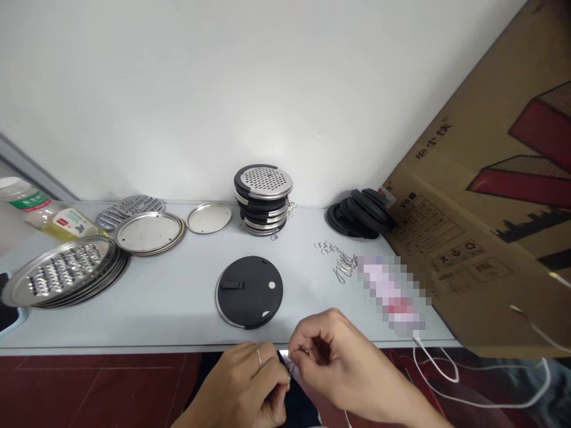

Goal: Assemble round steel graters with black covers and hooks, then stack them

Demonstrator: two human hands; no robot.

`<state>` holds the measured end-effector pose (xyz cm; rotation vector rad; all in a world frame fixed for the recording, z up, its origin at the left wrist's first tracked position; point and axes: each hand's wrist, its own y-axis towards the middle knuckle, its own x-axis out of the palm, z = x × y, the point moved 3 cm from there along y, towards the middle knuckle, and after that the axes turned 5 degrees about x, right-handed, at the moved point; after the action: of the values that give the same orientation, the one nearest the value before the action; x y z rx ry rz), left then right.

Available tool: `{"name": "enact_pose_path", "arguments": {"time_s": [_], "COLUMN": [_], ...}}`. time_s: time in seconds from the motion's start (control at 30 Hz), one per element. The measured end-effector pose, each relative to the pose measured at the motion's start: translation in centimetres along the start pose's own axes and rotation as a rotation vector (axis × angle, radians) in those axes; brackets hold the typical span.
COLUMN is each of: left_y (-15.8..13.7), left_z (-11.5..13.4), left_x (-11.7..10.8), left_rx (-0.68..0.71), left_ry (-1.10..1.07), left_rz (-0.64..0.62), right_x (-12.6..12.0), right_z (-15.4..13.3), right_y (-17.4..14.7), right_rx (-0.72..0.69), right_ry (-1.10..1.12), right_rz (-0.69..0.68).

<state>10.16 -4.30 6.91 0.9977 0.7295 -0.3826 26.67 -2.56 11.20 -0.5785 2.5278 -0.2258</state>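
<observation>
Just past the near edge of the table, my left hand (250,380) is closed in a pinch, a small metal piece (289,374) showing at its fingertips. Close beside it, my right hand (332,359) has thumb and forefinger pressed together; what they hold is hidden. Beyond both hands, a round black disc (250,291) with a strap and a thin silvery rim lies flat on the table. Small metal rings (328,246) and wire clips (344,267) are scattered to the right.
Stacked black-and-metal round graters (266,181) stand by the wall. Black rings (359,213) lean near a large carton (482,238). Leftward are metal grating discs (66,267), plain metal discs (149,232), a bottle (49,208) and a phone (9,312). A white cable (491,406) hangs at right.
</observation>
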Motion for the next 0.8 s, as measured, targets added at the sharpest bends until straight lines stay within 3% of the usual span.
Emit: {"name": "enact_pose_path", "arguments": {"time_s": [0.43,0.6,0.8], "left_y": [-0.15,0.13,0.01], "left_z": [0.24,0.22,-0.02], "left_x": [0.5,0.49,0.54], "left_rx": [0.028,0.031,-0.002], "left_ry": [-0.007,0.054,0.012], "left_rz": [-0.016,-0.021,-0.007], "right_x": [-0.39,-0.19,-0.77], "right_z": [-0.61,-0.92,-0.89], "right_y": [0.32,0.9,0.74], "right_rx": [-0.069,-0.088,-0.058], "right_ry": [-0.214,-0.173,-0.132], "right_rz": [-0.023,-0.14,-0.113]}}
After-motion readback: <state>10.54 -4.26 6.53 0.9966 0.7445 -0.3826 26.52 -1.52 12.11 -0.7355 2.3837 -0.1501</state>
